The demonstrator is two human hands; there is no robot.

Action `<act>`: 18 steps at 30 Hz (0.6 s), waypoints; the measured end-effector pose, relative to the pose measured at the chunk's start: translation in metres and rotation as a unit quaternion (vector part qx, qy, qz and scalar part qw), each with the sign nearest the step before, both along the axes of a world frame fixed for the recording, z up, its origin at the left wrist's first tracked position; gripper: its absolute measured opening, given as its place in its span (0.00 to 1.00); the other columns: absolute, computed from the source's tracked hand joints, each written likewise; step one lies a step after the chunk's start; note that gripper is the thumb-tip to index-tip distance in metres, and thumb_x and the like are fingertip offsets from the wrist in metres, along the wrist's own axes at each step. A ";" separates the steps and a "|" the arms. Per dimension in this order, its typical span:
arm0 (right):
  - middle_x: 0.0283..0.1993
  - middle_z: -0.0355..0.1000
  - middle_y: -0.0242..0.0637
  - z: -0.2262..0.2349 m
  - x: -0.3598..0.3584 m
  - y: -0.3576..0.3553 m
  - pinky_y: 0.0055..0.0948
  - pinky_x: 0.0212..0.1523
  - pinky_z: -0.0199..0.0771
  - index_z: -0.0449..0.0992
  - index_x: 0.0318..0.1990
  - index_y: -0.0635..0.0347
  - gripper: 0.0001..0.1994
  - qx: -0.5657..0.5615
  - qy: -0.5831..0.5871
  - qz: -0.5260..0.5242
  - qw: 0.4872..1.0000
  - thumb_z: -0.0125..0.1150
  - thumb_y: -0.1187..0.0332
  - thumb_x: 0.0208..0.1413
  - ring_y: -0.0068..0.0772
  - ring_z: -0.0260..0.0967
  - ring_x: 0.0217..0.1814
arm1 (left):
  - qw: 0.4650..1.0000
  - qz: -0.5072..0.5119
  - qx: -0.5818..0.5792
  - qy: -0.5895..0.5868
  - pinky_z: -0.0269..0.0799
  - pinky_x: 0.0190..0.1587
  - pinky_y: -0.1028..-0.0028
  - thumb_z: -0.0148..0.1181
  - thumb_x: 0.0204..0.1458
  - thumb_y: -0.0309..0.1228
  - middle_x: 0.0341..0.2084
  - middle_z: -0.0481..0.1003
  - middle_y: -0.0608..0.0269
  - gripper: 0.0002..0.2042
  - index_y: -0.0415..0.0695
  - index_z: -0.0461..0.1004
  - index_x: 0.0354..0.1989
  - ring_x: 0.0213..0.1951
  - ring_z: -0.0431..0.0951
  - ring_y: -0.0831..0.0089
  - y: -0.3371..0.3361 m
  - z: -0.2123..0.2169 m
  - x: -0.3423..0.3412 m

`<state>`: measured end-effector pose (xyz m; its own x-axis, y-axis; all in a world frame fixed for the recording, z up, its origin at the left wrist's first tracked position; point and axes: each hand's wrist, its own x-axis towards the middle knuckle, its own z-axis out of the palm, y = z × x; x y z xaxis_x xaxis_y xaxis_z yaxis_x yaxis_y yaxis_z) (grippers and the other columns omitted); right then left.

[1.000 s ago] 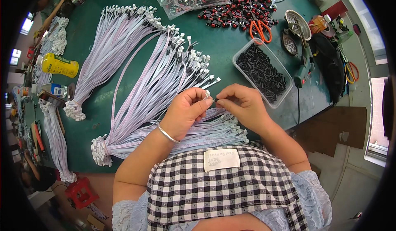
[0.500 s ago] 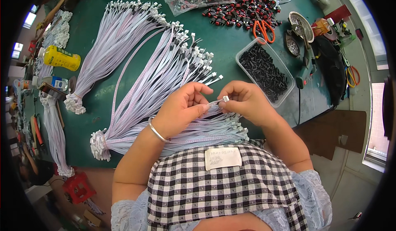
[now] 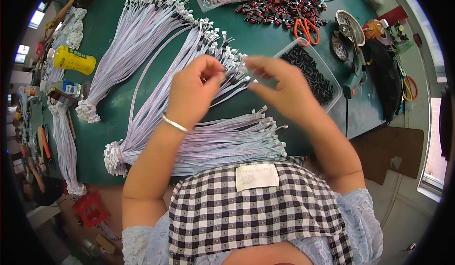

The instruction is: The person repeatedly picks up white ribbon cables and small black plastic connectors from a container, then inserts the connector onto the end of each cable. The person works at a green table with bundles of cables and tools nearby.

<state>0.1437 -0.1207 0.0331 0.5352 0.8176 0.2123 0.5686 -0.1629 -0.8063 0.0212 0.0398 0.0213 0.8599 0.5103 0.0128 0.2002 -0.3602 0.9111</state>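
Observation:
My left hand [image 3: 189,92], with a bangle at its wrist, is over the connector ends of the middle cable bundle [image 3: 159,89]. Its thumb and fingers are closed around a thin white cable [image 3: 231,71], partly blurred against the other cables. My right hand [image 3: 288,87] hovers just right of those ends, thumb and fingers apart and nothing visible between them. White connectors and black sleeves tip the middle bundle. Nearer my apron lies another cable group [image 3: 227,139], fanned to the right; both groups meet at a tied clump of connectors [image 3: 113,158].
A clear tub [image 3: 337,94] of short black tubes stands right of my right hand. Beyond it lie orange-handled scissors [image 3: 307,32], red-and-black parts [image 3: 279,9] and metal dishes [image 3: 350,26]. Another cable bundle [image 3: 135,42] and a yellow bottle [image 3: 73,60] are at the far left.
Both hands have moved away from my body, from above the near cable group to the tips of the middle bundle. The right fingers have parted from the connector they pinched.

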 end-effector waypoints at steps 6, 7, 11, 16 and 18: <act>0.38 0.72 0.32 0.015 0.063 -0.063 0.36 0.42 0.65 0.77 0.39 0.55 0.11 -0.224 -0.311 0.000 0.924 0.63 0.68 0.45 0.37 0.67 0.43 | 0.982 -0.026 0.185 0.019 0.69 0.35 0.66 0.57 0.44 0.24 0.25 0.73 0.59 0.06 0.42 0.74 0.32 0.31 0.74 0.59 0.020 -0.025 0.006; 0.37 0.72 0.31 0.015 0.065 -0.070 0.35 0.43 0.63 0.77 0.37 0.54 0.10 -0.276 -0.321 -0.003 0.906 0.64 0.68 0.45 0.36 0.67 0.43 | 0.978 -0.022 0.207 0.014 0.69 0.36 0.66 0.58 0.45 0.24 0.25 0.73 0.59 0.05 0.43 0.74 0.31 0.32 0.73 0.59 0.018 -0.025 0.004; 0.34 0.70 0.31 0.000 0.064 -0.085 0.34 0.45 0.62 0.77 0.33 0.53 0.06 -0.279 -0.302 0.002 0.911 0.63 0.68 0.45 0.35 0.66 0.43 | 0.944 -0.042 0.324 -0.043 0.68 0.35 0.67 0.61 0.45 0.26 0.24 0.70 0.60 0.05 0.43 0.74 0.31 0.30 0.72 0.62 -0.004 -0.004 -0.005; 0.33 0.69 0.31 -0.003 0.069 -0.079 0.34 0.44 0.62 0.75 0.31 0.54 0.05 -0.282 -0.314 0.005 0.907 0.62 0.68 0.45 0.34 0.66 0.44 | 0.932 -0.202 0.299 0.028 0.67 0.35 0.65 0.63 0.43 0.29 0.24 0.71 0.61 0.07 0.43 0.75 0.30 0.31 0.72 0.61 -0.039 0.009 -0.019; 0.32 0.69 0.32 -0.003 0.071 -0.079 0.35 0.43 0.64 0.74 0.30 0.55 0.04 -0.256 -0.319 0.003 0.913 0.62 0.68 0.46 0.36 0.66 0.43 | 0.930 -0.241 0.277 0.029 0.67 0.35 0.64 0.63 0.43 0.29 0.25 0.71 0.61 0.07 0.43 0.74 0.30 0.31 0.72 0.61 -0.044 0.000 -0.019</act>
